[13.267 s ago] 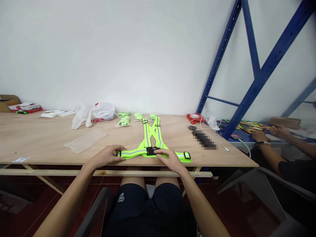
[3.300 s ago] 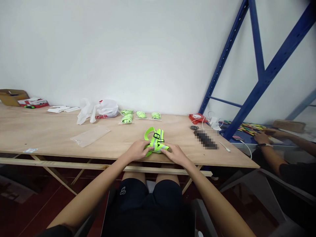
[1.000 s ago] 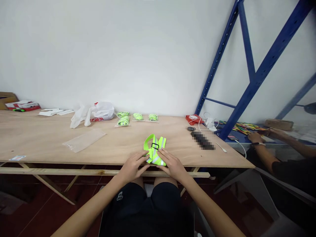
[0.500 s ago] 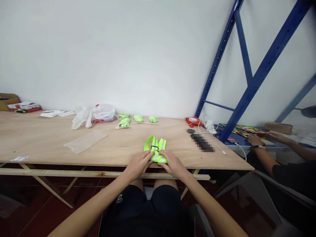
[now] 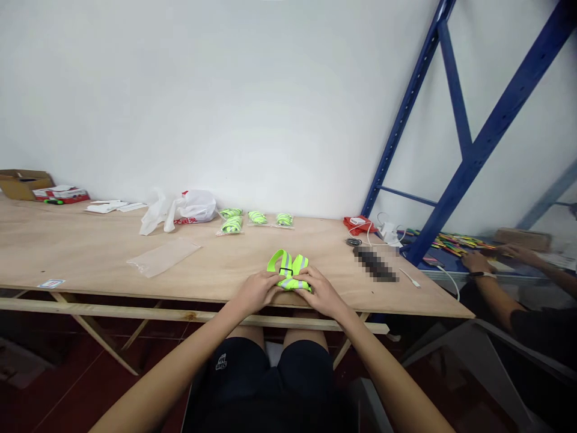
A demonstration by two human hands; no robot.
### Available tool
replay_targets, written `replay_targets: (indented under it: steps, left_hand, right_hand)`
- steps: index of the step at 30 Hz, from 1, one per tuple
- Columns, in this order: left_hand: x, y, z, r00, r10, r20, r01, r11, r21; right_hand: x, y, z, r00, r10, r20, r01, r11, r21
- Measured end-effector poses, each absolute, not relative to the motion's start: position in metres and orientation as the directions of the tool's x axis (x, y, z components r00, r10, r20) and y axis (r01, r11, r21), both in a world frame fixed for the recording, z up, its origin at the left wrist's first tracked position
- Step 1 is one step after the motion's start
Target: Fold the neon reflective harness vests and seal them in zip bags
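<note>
A fluorescent yellow-green reflective strap [image 5: 301,264] with silvery stripes and a black buckle lies partly folded near the table's front edge. A loop of it stands up at the left, and a second end sticks up at the right. My left hand [image 5: 258,291] grips the folded part from the left, fingertips beside the buckle. From the right, my right hand [image 5: 321,293] presses its fingers and thumb on the same fold. Both hands are closed on the strap, and my fingers hide some of its lower edge.
Several bagged yellow-green straps [image 5: 231,225] lie by the wall, beside a white plastic bag [image 5: 198,207]. A clear flat bag [image 5: 164,257] lies at left. Cables, a red cloth [image 5: 358,225] and a blurred dark object [image 5: 376,264] are at right. Another person's hands [image 5: 478,263] work beyond the blue frame [image 5: 451,180].
The folded lower part of the strap looks flatter, and my fingers have shifted slightly on it. The whole view has moved a little, so things appear further right.
</note>
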State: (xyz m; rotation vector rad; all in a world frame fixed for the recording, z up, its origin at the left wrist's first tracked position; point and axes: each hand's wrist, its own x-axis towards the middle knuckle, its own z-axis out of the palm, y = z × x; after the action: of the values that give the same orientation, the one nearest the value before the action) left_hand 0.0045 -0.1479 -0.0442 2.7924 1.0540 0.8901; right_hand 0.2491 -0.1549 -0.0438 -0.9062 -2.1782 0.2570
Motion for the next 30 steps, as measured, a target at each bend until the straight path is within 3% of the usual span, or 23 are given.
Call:
replay_targets:
  steps: [5, 12, 19, 30]
  left_hand:
    - [0.009, -0.130, -0.025, 0.591, 0.709, 0.385, 0.653, -0.701, 0.287]
    - [0.030, -0.076, -0.020, 0.492, 0.818, 0.297, 0.725, -0.574, 0.379]
    - [0.045, -0.033, -0.036, 0.414, 0.882, 0.226, 0.753, -0.471, 0.460]
    - [0.058, -0.025, -0.053, 0.205, 0.959, 0.196, 0.718, -0.284, 0.635]
  right_hand:
    - [0.250, -0.136, -0.036, -0.410, 0.750, 0.518, 0.511, 0.660, -0.551]
    - [0.248, -0.091, -0.045, -0.190, 0.897, 0.400, 0.471, 0.440, -0.765]
    - [0.256, -0.056, -0.062, -0.192, 0.925, 0.327, 0.482, 0.380, -0.790]
    - [0.261, -0.033, -0.061, -0.201, 0.932, 0.303, 0.621, 0.360, -0.696]
